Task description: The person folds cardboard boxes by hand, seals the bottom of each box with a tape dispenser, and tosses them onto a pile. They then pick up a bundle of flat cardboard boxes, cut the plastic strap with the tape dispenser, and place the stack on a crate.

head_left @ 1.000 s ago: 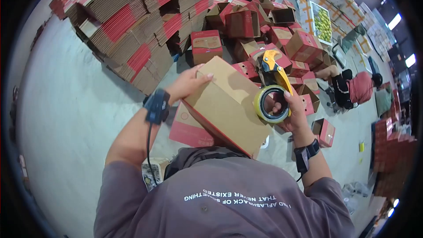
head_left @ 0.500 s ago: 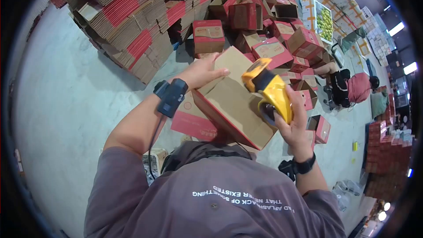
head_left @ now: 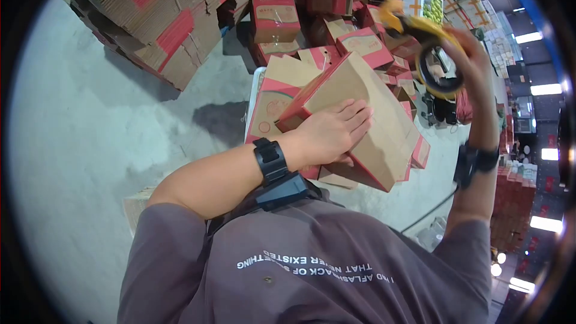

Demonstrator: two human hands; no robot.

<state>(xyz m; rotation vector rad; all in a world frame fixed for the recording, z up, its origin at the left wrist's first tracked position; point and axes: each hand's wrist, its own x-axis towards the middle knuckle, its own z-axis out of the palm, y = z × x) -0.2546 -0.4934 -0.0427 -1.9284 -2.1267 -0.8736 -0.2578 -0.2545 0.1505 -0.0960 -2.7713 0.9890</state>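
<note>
Brown cardboard fills the middle of my view: the carton (head_left: 360, 114) sits tilted in front of my chest, its long axis running from upper left, near the red printed end, down to the lower right corner. My left hand (head_left: 333, 135) lies flat on its plain brown face, fingers spread and pointing to the right, so this hand presses the carton and does not grip around it. My right hand (head_left: 474, 63) is raised high on the right side, well apart from the carton, and it is closed around the yellow tape dispenser (head_left: 423, 42), whose tape roll hangs just under the handle. So the carton lies below and to the left of the dispenser, and the left hand is clearly the nearer one to it. The brown face beside my left fingers stays uncovered toward the lower right. Behind it, on the floor (head_left: 90, 132), I see many red cartons (head_left: 275, 18) and a stack of flat cardboard (head_left: 162, 12).
</note>
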